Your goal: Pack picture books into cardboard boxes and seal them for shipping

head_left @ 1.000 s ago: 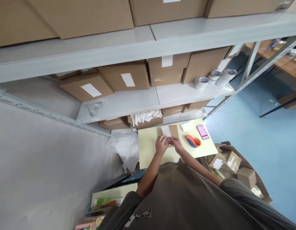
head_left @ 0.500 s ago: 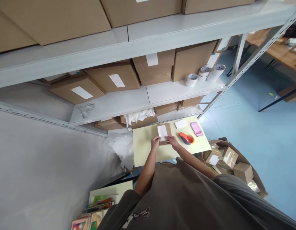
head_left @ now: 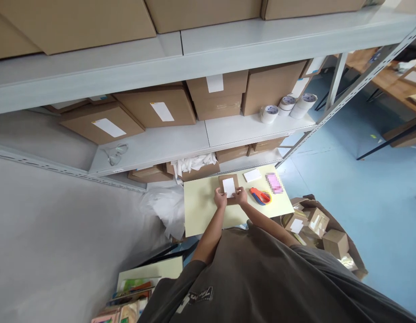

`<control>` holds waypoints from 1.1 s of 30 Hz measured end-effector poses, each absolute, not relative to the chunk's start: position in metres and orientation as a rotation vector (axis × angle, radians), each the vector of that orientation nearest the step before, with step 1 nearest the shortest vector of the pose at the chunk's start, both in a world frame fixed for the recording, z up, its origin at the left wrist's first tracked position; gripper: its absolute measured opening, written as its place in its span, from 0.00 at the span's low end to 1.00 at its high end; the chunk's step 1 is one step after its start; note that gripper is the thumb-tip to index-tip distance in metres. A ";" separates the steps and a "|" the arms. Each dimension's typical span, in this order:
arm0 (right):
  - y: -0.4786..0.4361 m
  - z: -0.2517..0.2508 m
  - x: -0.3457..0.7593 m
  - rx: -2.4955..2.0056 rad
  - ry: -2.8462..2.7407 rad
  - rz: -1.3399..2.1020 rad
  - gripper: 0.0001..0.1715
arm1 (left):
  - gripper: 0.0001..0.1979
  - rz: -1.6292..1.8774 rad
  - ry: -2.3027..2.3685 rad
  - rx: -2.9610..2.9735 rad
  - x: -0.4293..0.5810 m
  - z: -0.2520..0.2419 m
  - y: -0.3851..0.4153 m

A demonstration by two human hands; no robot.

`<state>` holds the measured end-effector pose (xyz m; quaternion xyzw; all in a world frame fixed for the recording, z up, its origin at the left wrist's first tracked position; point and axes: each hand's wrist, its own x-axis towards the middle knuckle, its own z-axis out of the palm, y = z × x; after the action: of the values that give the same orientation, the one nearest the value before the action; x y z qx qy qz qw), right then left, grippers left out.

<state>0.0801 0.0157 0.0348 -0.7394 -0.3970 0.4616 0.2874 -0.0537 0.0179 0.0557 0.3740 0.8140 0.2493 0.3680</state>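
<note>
A small brown cardboard box (head_left: 229, 180) with a white label (head_left: 228, 187) on top lies on a pale yellow table (head_left: 201, 211). My left hand (head_left: 220, 198) grips the box's near left corner, fingers curled on it. My right hand (head_left: 241, 196) holds the near right corner the same way. An orange and blue tape dispenser (head_left: 260, 196) lies just right of my right hand. A white card (head_left: 252, 175) and a pink phone (head_left: 274, 183) rest further right on the table.
Grey metal shelving (head_left: 208, 130) behind the table carries large labelled cartons and three tape rolls (head_left: 288, 106). A bin of small taped boxes (head_left: 317, 224) stands right of the table. White plastic wrap (head_left: 164, 208) lies left; books (head_left: 134, 291) sit near my left side.
My hands, first bunched together at the box's near edge, have spread to its two near corners. The white label now lies flat on top of the box.
</note>
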 end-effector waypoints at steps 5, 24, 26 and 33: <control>0.018 0.031 0.078 -2.146 -1.088 1.188 0.16 | 0.18 0.554 2.095 1.004 -0.054 0.047 0.021; 0.020 0.035 0.095 -2.107 -2.023 0.908 0.25 | 0.15 0.173 1.965 1.581 -0.069 0.055 0.043; 0.012 0.037 0.098 -2.006 -2.191 0.862 0.30 | 0.23 0.140 1.802 1.782 -0.065 0.054 0.045; 0.017 0.086 0.121 -1.632 -1.840 1.236 0.27 | 0.47 -0.078 1.637 1.700 -0.059 0.036 0.056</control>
<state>0.1213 0.0171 0.0856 -0.5817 -0.6558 0.4406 0.1933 -0.0587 0.0557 0.0360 0.6659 0.6412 -0.0306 0.3802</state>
